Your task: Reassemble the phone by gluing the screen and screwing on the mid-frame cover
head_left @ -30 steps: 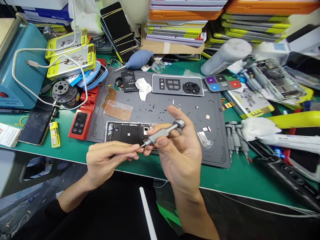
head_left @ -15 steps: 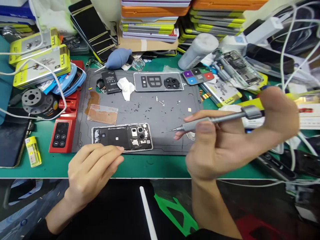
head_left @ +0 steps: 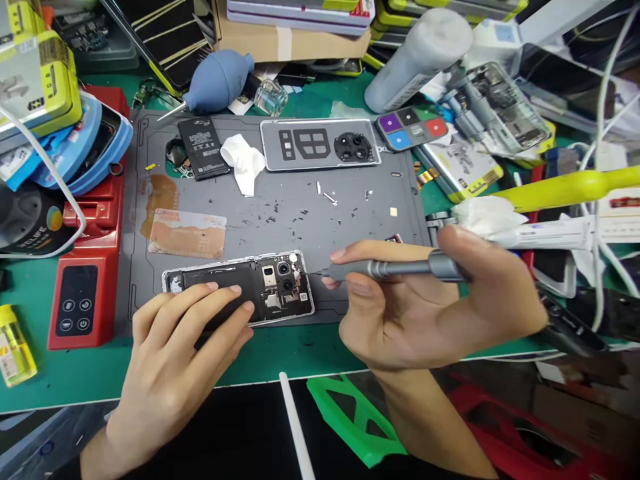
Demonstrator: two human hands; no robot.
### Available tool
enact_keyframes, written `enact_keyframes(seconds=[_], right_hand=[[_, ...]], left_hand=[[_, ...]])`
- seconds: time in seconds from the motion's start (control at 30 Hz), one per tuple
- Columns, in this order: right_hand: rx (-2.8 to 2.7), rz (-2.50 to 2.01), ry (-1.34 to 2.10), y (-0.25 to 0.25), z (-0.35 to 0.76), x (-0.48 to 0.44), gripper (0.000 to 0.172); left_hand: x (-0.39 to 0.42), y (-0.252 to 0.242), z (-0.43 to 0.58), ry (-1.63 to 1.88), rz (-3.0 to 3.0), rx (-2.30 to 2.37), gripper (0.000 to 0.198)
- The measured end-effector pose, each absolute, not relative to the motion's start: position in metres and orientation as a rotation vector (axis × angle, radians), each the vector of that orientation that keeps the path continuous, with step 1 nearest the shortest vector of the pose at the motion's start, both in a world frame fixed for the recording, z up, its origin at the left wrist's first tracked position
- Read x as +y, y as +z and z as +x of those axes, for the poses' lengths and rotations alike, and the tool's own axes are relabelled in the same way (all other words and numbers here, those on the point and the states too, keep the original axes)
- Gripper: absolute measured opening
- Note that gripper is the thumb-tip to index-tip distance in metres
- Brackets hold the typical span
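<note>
An opened phone (head_left: 273, 287) with exposed camera modules lies at the near edge of a grey work mat (head_left: 280, 213). My left hand (head_left: 175, 360) rests on the phone's left half, fingers spread flat over it. A grey metal screwdriver (head_left: 390, 269) is gripped in my right hand (head_left: 425, 307), lying level with its tip pointing left, just right of the phone's camera end. Loose screws (head_left: 327, 197) are scattered on the mat above.
On the mat's far side lie a grey phone back cover (head_left: 320, 143), a black battery (head_left: 203, 147), and a white wipe (head_left: 245, 160). A red device (head_left: 83, 293) sits left, a blue air blower (head_left: 217, 80) behind. Tools, boxes and cables crowd the right.
My left hand let go of the screwdriver tip and moved down flat onto the phone. My right hand swung the screwdriver out right, then brought its tip back beside the phone.
</note>
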State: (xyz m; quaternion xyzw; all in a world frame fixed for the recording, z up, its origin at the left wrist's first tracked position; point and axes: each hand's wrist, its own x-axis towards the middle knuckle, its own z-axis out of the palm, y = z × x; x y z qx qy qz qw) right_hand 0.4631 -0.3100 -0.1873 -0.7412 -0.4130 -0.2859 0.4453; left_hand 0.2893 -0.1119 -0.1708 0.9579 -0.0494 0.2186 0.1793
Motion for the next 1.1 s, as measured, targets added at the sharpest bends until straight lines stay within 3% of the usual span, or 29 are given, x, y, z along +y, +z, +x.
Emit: enact_keyframes(seconds=[0.27, 0.47, 0.57, 0.87, 1.1], right_hand=[[-1.166, -1.831, -0.786, -0.194, 0.467, -0.315, 0.066], [-1.119, -1.841, -1.049, -0.187, 0.467, -0.317, 0.05], [-1.127, -1.858, -0.978, -0.181, 0.467, -0.317, 0.047], [-1.111, -1.835, -0.831, -0.178, 0.468, -0.318, 0.061], [-1.157, -1.831, -0.83, -0.173, 0.467, -0.316, 0.065]], left_hand=[[-0.112, -0.168, 0.291, 0.597, 2.692, -0.135, 0.027], [-0.111, -0.17, 0.288, 0.658, 2.618, -0.11, 0.021], [-0.109, -0.169, 0.283, 0.74, 2.561, -0.067, 0.02], [-0.1, -0.166, 0.266, 0.848, 2.652, -0.018, 0.038], [-0.08, -0.164, 0.266, 0.765, 2.846, -0.141, 0.039]])
